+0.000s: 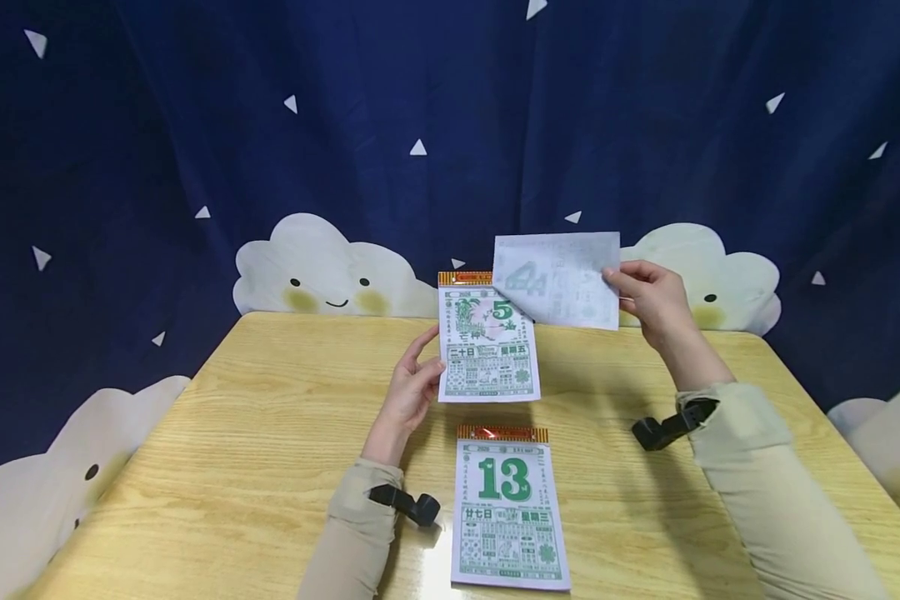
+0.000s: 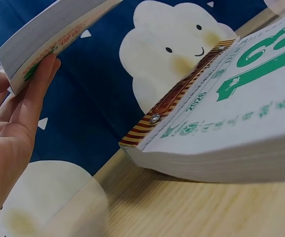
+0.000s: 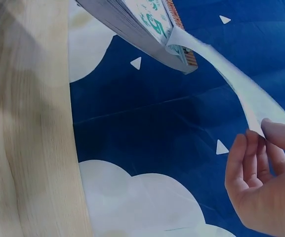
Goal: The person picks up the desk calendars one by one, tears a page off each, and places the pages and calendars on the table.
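Observation:
My left hand [image 1: 412,387] grips the left edge of a tear-off calendar [image 1: 487,375], its thumb in front and fingers behind. Raised above the table, the calendar shows a green 5 under its orange striped top strip. With thumb and fingers my right hand [image 1: 656,304] pinches the end of a thin calendar page [image 1: 558,279]. That page is drawn out to the right, its back facing me with a faint 4 showing through. In the right wrist view the page [image 3: 236,81] curls from the calendar's top strip. It covers the strip's right part in the head view.
A second tear-off calendar [image 1: 510,508] lies flat on the wooden table [image 1: 270,433] nearer to me, showing a green 13. Behind the table hangs a dark blue curtain [image 1: 345,125] with white triangles and smiling clouds. Each wrist wears a black camera [image 1: 405,504].

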Demonstrator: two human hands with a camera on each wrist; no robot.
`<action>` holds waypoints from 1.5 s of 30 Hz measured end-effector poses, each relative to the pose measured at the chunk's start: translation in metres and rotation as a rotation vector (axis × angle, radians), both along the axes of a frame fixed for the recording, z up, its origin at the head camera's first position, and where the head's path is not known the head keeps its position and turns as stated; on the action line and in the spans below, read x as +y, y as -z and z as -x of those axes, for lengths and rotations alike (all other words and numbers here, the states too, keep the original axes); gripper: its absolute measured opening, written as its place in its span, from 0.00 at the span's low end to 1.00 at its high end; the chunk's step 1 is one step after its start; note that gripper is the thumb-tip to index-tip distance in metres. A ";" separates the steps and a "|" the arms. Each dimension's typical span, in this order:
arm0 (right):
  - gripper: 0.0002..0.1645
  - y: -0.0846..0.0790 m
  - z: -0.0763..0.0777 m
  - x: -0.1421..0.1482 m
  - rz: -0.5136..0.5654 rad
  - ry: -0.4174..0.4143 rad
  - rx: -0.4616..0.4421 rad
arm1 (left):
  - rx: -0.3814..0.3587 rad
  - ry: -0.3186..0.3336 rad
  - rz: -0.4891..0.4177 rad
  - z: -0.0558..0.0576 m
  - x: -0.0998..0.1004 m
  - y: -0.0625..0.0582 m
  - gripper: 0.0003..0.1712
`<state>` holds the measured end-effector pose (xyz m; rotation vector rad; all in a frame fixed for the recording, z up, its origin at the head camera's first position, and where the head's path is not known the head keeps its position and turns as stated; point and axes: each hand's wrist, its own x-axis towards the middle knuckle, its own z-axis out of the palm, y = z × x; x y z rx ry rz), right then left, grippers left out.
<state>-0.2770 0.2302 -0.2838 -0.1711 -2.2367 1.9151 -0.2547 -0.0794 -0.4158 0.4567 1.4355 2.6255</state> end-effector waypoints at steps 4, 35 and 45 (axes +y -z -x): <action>0.17 0.000 -0.001 0.001 -0.010 -0.014 -0.008 | -0.011 -0.013 0.001 -0.001 -0.001 0.000 0.34; 0.03 -0.002 -0.004 0.006 0.012 -0.014 0.061 | 0.000 -0.033 0.028 -0.001 -0.002 -0.002 0.34; 0.06 -0.003 -0.005 0.008 -0.011 0.015 0.049 | -0.010 -0.047 0.000 0.001 -0.002 0.000 0.34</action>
